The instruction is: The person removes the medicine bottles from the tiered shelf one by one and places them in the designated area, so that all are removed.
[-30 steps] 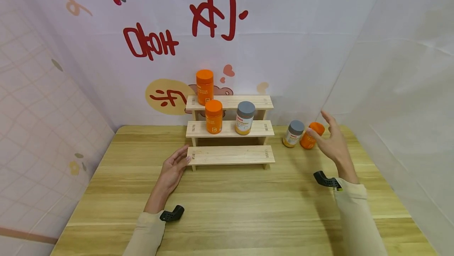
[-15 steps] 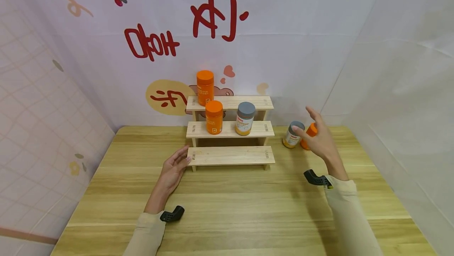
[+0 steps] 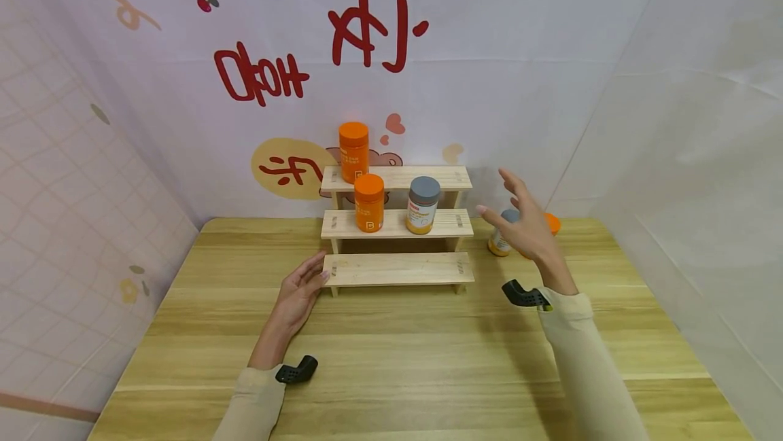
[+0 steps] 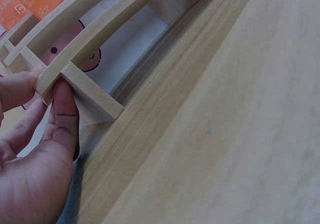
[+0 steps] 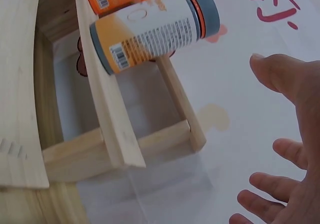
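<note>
Left hand (image 3: pixel 300 297): thumb and fingers pinching the left end of the bottom board of the three-tier wooden shelf (image 3: pixel 397 269). Left wrist view: thumb at the board end, a finger tucked under it beside the leg.

Right hand (image 3: pixel 527 229): spread, thumb well apart from the fingers, in the air just right of the shelf, thumb pointing toward it. Right wrist view: strip of backdrop visible between fingers and shelf, so no contact there.

Near right hand: grey-lidded table jar (image 3: pixel 498 245) and orange table jar (image 3: pixel 553 223), both right of the shelf, the orange one farther out. Hand partly covers both; can't tell the gap from head view.

Shelf load: grey-lidded shelf jar (image 3: pixel 422 208), white and yellow label with a C, upright right of centre on the middle tier. Orange middle-tier jar (image 3: pixel 369 206), marked B, upright left of it, apart in head view. Orange top-tier jar (image 3: pixel 354 155), upright near the left end of the top tier.

Further out: wood-grain table (image 3: pixel 397 366) under the shelf. White backdrop (image 3: pixel 520 33) behind it, red lettering (image 3: pixel 400 30) above shelf height, yellow round print (image 3: pixel 284 168) behind the shelf's left end.
</note>
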A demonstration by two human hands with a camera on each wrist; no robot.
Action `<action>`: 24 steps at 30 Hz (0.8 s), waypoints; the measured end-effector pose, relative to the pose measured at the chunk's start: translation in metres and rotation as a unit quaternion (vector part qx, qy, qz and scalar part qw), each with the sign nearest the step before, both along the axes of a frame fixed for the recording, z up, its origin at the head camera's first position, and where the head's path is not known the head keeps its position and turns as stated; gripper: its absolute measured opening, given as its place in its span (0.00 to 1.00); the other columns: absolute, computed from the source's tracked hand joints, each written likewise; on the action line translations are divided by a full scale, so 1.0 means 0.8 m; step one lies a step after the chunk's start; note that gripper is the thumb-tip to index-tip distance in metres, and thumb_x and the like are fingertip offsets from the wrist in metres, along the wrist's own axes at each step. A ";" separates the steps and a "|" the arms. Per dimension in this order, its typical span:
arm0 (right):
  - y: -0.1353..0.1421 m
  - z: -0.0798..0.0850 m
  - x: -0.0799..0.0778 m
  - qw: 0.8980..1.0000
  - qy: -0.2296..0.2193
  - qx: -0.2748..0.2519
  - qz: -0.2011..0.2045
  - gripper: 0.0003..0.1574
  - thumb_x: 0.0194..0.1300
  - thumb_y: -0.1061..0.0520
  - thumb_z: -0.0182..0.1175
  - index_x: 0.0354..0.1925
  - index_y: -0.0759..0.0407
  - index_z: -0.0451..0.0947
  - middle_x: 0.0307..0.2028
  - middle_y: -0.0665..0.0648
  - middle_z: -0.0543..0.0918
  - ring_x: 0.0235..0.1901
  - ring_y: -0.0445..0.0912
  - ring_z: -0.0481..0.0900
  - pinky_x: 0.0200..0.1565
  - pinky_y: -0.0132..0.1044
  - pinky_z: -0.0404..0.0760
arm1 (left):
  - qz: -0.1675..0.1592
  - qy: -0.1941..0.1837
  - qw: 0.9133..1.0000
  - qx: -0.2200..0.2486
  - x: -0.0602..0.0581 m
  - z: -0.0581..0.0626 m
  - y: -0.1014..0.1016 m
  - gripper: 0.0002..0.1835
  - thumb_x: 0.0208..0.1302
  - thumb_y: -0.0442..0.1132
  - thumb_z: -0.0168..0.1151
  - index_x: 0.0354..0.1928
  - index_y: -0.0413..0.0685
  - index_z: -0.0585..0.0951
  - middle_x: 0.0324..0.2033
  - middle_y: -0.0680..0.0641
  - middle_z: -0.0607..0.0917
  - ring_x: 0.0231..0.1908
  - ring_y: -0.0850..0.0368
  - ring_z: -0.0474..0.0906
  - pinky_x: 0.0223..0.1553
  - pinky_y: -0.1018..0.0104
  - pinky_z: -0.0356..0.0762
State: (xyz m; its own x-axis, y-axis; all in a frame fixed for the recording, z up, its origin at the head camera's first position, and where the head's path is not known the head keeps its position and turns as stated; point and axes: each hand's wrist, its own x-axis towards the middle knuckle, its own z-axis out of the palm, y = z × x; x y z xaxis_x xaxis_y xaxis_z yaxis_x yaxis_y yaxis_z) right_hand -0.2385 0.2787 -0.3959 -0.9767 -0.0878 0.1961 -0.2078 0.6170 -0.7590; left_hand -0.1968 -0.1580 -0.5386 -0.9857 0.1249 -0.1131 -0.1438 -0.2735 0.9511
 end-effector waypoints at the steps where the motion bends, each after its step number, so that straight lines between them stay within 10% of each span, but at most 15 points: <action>1: -0.004 0.002 -0.001 1.000 0.004 -0.002 0.003 0.55 0.68 0.35 0.65 0.82 0.31 0.44 0.82 0.49 0.49 0.80 0.59 0.51 0.76 0.65 0.55 | -0.001 0.001 1.000 -0.001 0.000 0.000 0.000 0.35 0.73 0.30 0.60 0.78 0.38 0.60 0.60 0.49 0.72 0.58 0.66 0.74 0.57 0.79 0.78; 24: -0.082 0.040 -0.032 0.996 0.048 -0.015 0.078 0.54 0.68 0.39 0.66 0.82 0.35 0.48 0.81 0.46 0.54 0.79 0.54 0.55 0.77 0.58 0.59 | 0.003 0.002 1.000 0.000 0.001 0.000 0.000 0.34 0.73 0.29 0.60 0.78 0.39 0.62 0.57 0.51 0.74 0.56 0.66 0.75 0.54 0.78 0.79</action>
State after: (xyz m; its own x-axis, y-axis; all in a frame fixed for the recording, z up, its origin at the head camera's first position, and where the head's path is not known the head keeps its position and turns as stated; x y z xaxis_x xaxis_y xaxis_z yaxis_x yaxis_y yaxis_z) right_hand -0.2643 0.2128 -0.3636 -0.9283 -0.2307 0.2917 -0.3717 0.5491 -0.7485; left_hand -0.1963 -0.1577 -0.5387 -0.9870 0.1187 -0.1085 -0.1377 -0.2753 0.9515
